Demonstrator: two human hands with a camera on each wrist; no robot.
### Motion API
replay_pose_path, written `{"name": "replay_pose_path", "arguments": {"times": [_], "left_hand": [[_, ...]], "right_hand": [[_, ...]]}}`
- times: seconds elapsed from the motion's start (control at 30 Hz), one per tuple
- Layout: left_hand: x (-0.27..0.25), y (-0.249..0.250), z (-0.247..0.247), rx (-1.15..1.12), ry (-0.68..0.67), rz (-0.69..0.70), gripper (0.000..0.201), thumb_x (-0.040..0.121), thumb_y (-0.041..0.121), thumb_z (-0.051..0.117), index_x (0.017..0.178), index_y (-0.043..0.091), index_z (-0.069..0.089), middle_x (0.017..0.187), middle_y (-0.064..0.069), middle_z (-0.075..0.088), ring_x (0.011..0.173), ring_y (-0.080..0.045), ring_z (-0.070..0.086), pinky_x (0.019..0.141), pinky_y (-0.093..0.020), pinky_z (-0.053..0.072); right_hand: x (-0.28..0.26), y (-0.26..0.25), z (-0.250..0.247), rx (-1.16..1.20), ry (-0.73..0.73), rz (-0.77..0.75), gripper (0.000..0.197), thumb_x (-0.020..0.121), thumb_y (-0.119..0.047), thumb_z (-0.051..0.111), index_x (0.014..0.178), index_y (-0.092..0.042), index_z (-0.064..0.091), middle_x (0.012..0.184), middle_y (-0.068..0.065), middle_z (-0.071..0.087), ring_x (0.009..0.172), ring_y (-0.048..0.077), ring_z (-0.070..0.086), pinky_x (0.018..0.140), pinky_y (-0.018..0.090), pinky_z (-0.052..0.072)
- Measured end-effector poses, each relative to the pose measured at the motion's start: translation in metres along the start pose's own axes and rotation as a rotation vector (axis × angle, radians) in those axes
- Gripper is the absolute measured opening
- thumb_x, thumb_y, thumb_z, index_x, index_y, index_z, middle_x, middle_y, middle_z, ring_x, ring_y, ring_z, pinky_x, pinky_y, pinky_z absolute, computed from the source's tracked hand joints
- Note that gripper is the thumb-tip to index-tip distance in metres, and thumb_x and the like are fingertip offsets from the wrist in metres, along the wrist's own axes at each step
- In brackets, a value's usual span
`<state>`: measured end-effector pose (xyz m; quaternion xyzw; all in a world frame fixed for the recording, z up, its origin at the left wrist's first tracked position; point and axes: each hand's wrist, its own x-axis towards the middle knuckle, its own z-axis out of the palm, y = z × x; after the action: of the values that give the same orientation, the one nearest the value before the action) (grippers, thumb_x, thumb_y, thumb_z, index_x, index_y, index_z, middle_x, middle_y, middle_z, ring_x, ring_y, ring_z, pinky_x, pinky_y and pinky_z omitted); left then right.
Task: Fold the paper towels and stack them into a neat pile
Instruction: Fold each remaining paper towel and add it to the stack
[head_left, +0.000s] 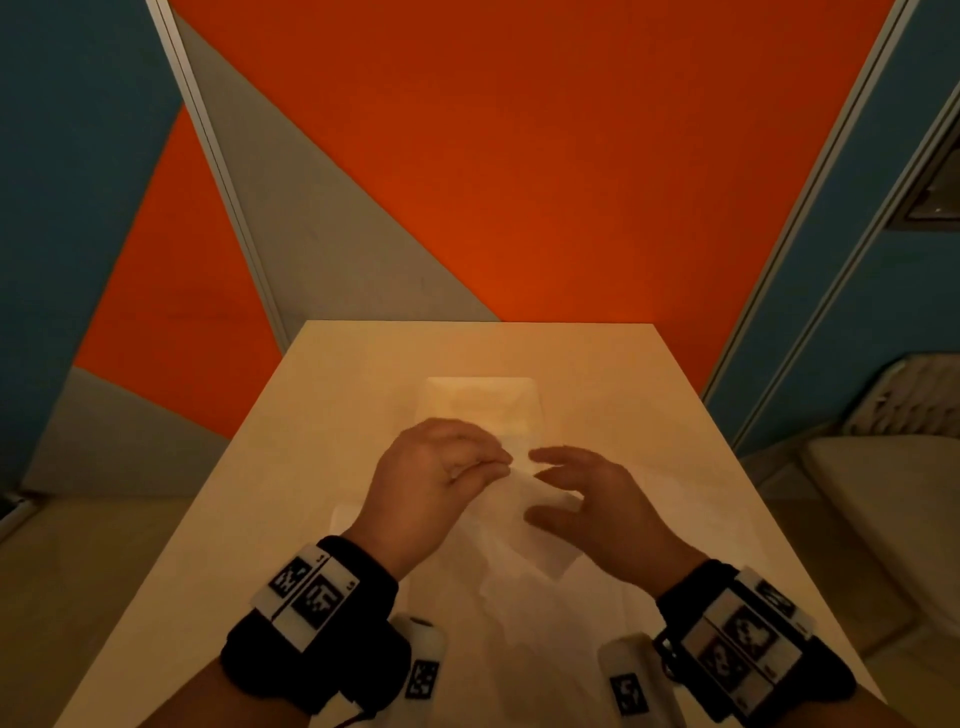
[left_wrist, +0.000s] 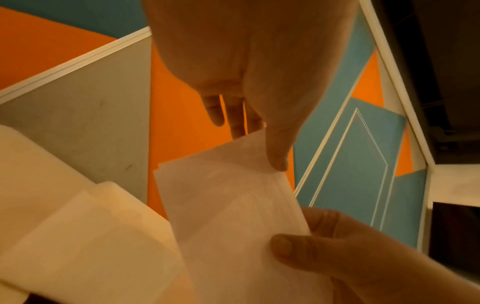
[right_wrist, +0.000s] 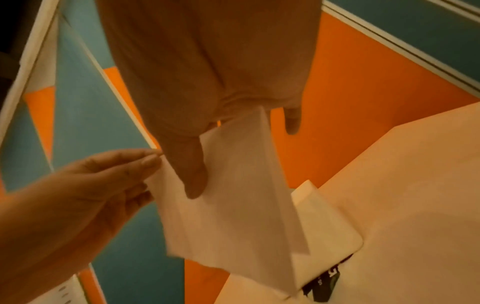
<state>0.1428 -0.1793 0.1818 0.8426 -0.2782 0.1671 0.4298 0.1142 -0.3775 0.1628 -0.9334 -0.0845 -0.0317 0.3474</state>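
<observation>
One paper towel (head_left: 524, 499), held up between both hands above the table (head_left: 332, 415): left hand (head_left: 436, 467) pinches its far corner, right hand (head_left: 587, 499) grips its near edge. Long axis runs toward the folded pile (head_left: 483, 410), lying just beyond the hands; left hand nearer.

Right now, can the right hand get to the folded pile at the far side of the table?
Probably yes. The pile lies just beyond the right hand, with only bare table between. But its fingers hold the paper towel jointly with the left hand, so it isn't free.
</observation>
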Motion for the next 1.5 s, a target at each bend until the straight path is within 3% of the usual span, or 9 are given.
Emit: {"name": "replay_pose_path", "arguments": {"times": [0.1,0.3,0.5,0.7,0.8,1.0,1.17,1.33,1.5], "left_hand": [[-0.003,0.003,-0.002,-0.298,0.067,-0.265,0.020,0.078,0.012,0.075,0.075,0.031,0.075,0.081,0.015,0.072,0.077,0.001,0.065,0.075,-0.014,0.048],[-0.009,0.010,-0.002,-0.569,-0.081,-0.421,0.040,0.075,-0.001,0.074,0.084,0.039,0.073,0.082,0.006,0.063,0.063,-0.005,0.058,0.068,-0.016,0.048],[-0.008,0.020,0.008,-0.616,-0.326,-0.393,0.033,0.079,0.019,0.075,0.109,0.031,0.070,0.108,-0.006,0.068,0.087,-0.031,0.059,0.093,-0.055,0.048],[-0.015,0.005,0.004,-0.663,-0.086,-0.509,0.037,0.079,-0.002,0.070,0.104,0.025,0.072,0.115,0.010,0.068,0.109,-0.014,0.063,0.090,-0.031,0.054],[-0.024,-0.016,-0.004,-0.626,-0.009,-0.570,0.040,0.079,0.002,0.071,0.105,0.033,0.071,0.121,0.014,0.064,0.115,-0.013,0.059,0.095,-0.036,0.051],[-0.050,-0.060,-0.016,-0.496,0.057,-0.703,0.041,0.082,0.000,0.068,0.115,0.024,0.065,0.124,0.008,0.057,0.102,-0.004,0.059,0.075,-0.014,0.051],[-0.083,-0.095,-0.020,-0.312,0.039,-0.815,0.038,0.082,0.000,0.068,0.113,0.021,0.064,0.125,0.001,0.056,0.113,-0.015,0.049,0.096,-0.029,0.041],[-0.107,-0.114,-0.019,-0.209,-0.055,-0.898,0.044,0.076,0.003,0.075,0.111,0.024,0.061,0.119,-0.001,0.053,0.108,-0.021,0.050,0.086,-0.029,0.042],[-0.113,-0.125,-0.017,-0.140,-0.086,-0.897,0.053,0.071,0.003,0.079,0.112,0.029,0.059,0.125,-0.005,0.054,0.114,-0.027,0.052,0.098,-0.040,0.045]], "right_hand": [[-0.001,0.001,-0.009,0.449,0.101,0.128,0.003,0.080,-0.009,0.074,0.082,-0.012,0.074,0.076,-0.008,0.071,0.068,0.000,0.064,0.063,0.016,0.047],[0.009,-0.008,-0.042,0.923,0.190,0.250,0.008,0.086,-0.009,0.064,0.090,-0.003,0.066,0.083,0.005,0.070,0.074,0.020,0.066,0.064,0.034,0.053],[0.023,-0.025,-0.049,0.804,0.040,0.174,0.002,0.083,-0.006,0.067,0.082,-0.005,0.067,0.078,0.006,0.070,0.068,0.018,0.065,0.058,0.030,0.055],[0.032,0.007,-0.028,0.714,0.072,0.301,0.012,0.085,-0.015,0.070,0.095,-0.009,0.067,0.090,0.012,0.068,0.072,0.017,0.064,0.060,0.027,0.049],[0.035,0.046,-0.011,0.408,0.076,0.379,0.030,0.080,-0.022,0.076,0.105,-0.012,0.063,0.102,0.008,0.064,0.087,0.020,0.060,0.066,0.024,0.044],[0.016,0.101,0.017,-0.223,-0.268,0.454,0.083,0.074,-0.039,0.079,0.143,-0.023,0.036,0.147,0.000,0.037,0.132,0.023,0.038,0.107,0.038,0.034],[-0.001,0.119,0.030,-0.426,-0.401,0.441,0.103,0.073,-0.047,0.077,0.152,-0.025,0.014,0.158,-0.004,0.013,0.143,0.023,0.022,0.112,0.044,0.027],[-0.007,0.122,0.033,-0.455,-0.389,0.426,0.104,0.074,-0.050,0.074,0.152,-0.028,0.009,0.160,-0.006,0.006,0.146,0.021,0.016,0.114,0.045,0.024],[-0.009,0.118,0.032,-0.479,-0.358,0.411,0.100,0.075,-0.050,0.074,0.151,-0.028,0.013,0.158,-0.006,0.012,0.144,0.020,0.020,0.112,0.043,0.026]]}}
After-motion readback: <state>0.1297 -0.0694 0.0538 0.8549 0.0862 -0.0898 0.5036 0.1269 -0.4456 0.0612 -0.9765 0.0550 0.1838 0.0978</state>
